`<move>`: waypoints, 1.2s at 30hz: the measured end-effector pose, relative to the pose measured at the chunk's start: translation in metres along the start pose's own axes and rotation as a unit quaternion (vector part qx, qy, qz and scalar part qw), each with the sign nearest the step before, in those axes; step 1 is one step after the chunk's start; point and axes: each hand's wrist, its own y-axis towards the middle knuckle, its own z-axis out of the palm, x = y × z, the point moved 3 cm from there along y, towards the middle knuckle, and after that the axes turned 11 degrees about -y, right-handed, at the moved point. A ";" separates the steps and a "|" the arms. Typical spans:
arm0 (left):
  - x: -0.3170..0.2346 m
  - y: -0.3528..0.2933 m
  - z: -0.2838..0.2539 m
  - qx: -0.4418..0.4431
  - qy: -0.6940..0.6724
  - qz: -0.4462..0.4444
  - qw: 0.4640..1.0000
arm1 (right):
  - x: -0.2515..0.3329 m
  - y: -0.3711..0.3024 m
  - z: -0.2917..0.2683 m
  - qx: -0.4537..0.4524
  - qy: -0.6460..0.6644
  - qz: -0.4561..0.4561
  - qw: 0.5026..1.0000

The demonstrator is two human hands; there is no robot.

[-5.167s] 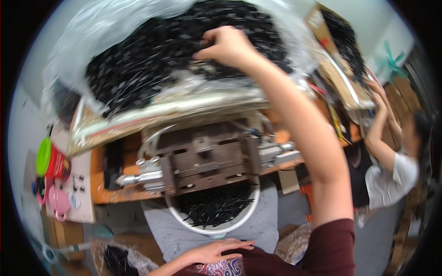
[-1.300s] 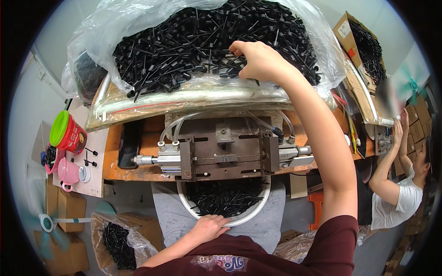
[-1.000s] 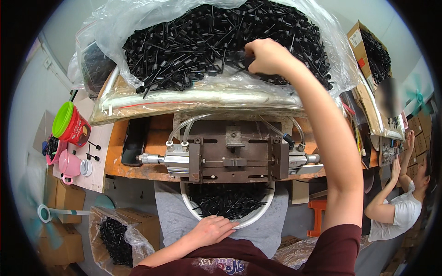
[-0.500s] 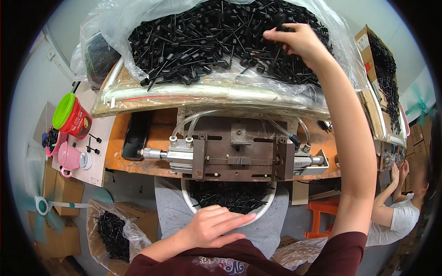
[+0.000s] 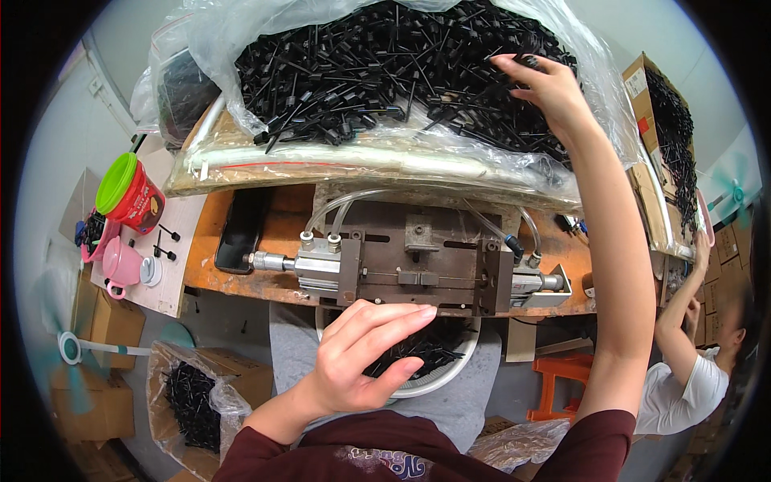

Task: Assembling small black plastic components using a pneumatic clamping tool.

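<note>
My right hand [image 5: 550,92] is over the far right of a large pile of black plastic stemmed parts [image 5: 345,76]. Its fingers curl around a black stemmed part [image 5: 527,61], mostly hidden against the pile. My left hand [image 5: 361,353] hovers palm down, fingers stretched and thumb apart, holding nothing. Beneath it, a white bucket [image 5: 446,377] on my lap contains more black parts. Between the pile and the bucket sits a dark metal fixture [image 5: 385,265], with silver cylinders on both sides and clear air hoses. A small block is at its middle.
Clear plastic sheeting [image 5: 201,48] surrounds the pile. On the left are a red tub with a green rim [image 5: 136,201], a pink cup [image 5: 120,261] and a dark phone-like slab [image 5: 239,233]. An orange stool [image 5: 554,386] stands lower right. Another person [image 5: 691,377] works at far right.
My left hand has risen toward the fixture and its thumb has spread. My right hand has shifted slightly right and nearer over the pile. The other person's arm has lifted.
</note>
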 end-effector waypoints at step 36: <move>-0.003 -0.013 0.000 0.077 -0.104 -0.159 0.979 | -0.004 -0.280 0.056 0.006 0.400 0.204 0.893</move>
